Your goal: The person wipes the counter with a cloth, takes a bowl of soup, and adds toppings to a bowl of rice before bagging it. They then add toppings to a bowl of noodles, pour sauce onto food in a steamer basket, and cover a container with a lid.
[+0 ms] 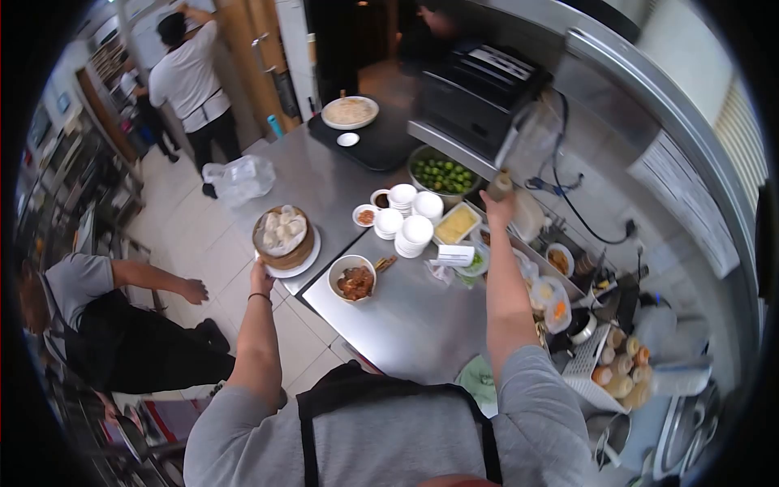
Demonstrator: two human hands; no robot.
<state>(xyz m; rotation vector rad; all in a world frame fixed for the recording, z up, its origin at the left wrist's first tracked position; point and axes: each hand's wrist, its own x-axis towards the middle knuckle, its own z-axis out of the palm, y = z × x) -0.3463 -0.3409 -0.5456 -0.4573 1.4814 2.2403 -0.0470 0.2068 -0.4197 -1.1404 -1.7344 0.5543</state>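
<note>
My left hand (260, 277) grips the edge of a white plate (307, 261), which carries a round bamboo steamer (284, 258) with pale dumplings (283, 230) inside. On the right, my right hand (497, 207) is closed around a small bottle (501, 185) next to a bowl of green limes (442, 172). Between my hands are stacks of small white dishes (415, 234), two little dishes of dark sauce (380, 199) and reddish bits (366, 216), and a white bowl of brown stewed food (355, 282).
A tub of yellow food (457, 223) and a crowded ingredient shelf line the right. A black machine (480, 93) stands behind the limes; a black tray (376, 146) holds a plate. A co-worker (89, 325) is at the left, others behind. A plastic bag (242, 177) lies at the counter's left edge.
</note>
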